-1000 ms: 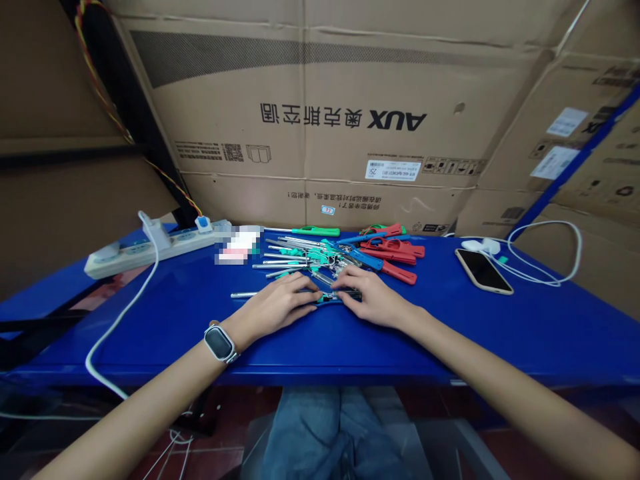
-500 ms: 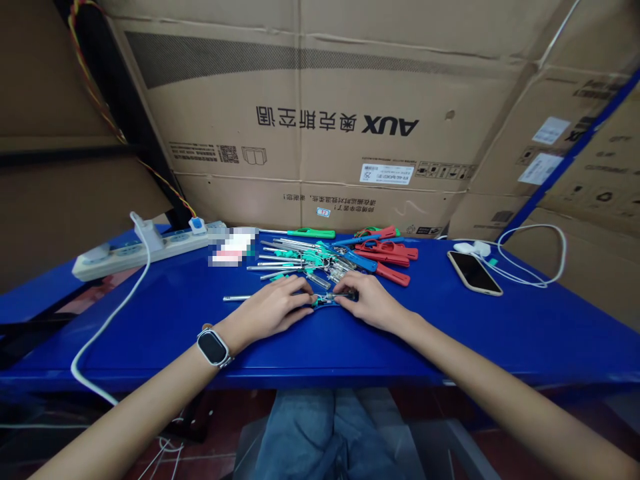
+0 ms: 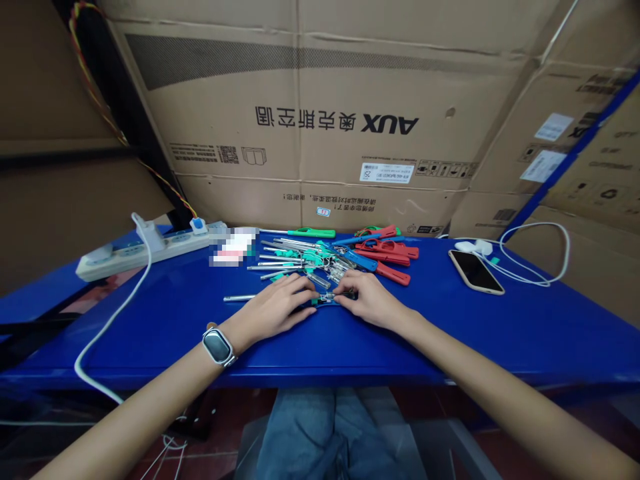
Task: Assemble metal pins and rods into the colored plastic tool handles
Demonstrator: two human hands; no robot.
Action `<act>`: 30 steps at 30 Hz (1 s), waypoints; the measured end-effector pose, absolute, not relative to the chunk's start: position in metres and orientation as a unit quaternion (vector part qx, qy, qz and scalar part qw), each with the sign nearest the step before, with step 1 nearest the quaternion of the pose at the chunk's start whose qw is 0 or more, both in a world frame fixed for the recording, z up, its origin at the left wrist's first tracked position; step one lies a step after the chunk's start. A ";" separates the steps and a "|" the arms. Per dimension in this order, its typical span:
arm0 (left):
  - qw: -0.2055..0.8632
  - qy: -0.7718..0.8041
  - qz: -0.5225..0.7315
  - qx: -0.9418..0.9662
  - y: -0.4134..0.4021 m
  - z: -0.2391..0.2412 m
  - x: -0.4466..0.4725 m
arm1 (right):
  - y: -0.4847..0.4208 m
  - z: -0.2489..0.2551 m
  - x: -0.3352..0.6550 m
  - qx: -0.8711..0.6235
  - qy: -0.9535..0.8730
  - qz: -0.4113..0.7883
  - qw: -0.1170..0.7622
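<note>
On the blue table lies a lighter assembly [image 3: 327,297], a long-necked lighter's inner parts with a silver tube [image 3: 237,299] pointing left. My left hand [image 3: 285,303] rests over its middle, fingers closed around the green part by the tube's base. My right hand [image 3: 367,298] pinches the clear end on the right. Both hands hide most of the assembly. Just behind my fingers is a pile of similar lighter insides [image 3: 305,257] with silver tubes, green pieces and thin wires. Red handle shells [image 3: 387,252] and a blue handle shell [image 3: 361,260] lie at its right side.
A white power strip [image 3: 150,250] with a cable stands at the left. A phone [image 3: 476,272] and a coiled white cable [image 3: 555,280] lie at the right. One green lighter [image 3: 313,233] rests at the back, against a cardboard wall [image 3: 325,87].
My left hand has shifted very slightly to the right along the assembly. My right hand stays nearly in place, and the pile looks the same.
</note>
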State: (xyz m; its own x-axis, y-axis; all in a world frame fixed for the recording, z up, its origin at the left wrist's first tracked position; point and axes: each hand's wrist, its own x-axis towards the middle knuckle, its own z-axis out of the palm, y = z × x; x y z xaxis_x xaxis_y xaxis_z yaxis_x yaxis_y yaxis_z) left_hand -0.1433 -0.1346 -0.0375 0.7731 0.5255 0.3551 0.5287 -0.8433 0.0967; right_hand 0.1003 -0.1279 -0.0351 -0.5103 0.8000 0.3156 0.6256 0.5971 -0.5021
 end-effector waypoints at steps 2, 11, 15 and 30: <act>-0.005 -0.276 -0.192 -0.942 -0.134 -0.038 -0.143 | -0.128 -0.035 0.100 -0.416 -0.856 0.160 0.262; -0.088 -0.344 -0.258 -0.898 -0.133 -0.037 -0.152 | -0.129 -0.032 0.099 -0.424 -0.867 0.133 0.227; -0.074 -0.372 -0.236 -0.895 -0.130 -0.036 -0.160 | -0.132 -0.024 0.100 -0.430 -0.873 0.115 0.200; -0.079 -0.337 -0.225 -0.911 -0.119 -0.043 -0.172 | -0.125 -0.023 0.065 -0.423 -0.885 0.098 0.167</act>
State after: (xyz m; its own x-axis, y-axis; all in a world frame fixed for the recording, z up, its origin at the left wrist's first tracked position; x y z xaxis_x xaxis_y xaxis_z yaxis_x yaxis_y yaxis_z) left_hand -0.1720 -0.1190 -0.0433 0.6718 0.6499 0.3554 0.5786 -0.7600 0.2961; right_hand 0.0645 -0.1250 -0.0230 -0.5868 0.7810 0.2136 0.7154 0.6237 -0.3150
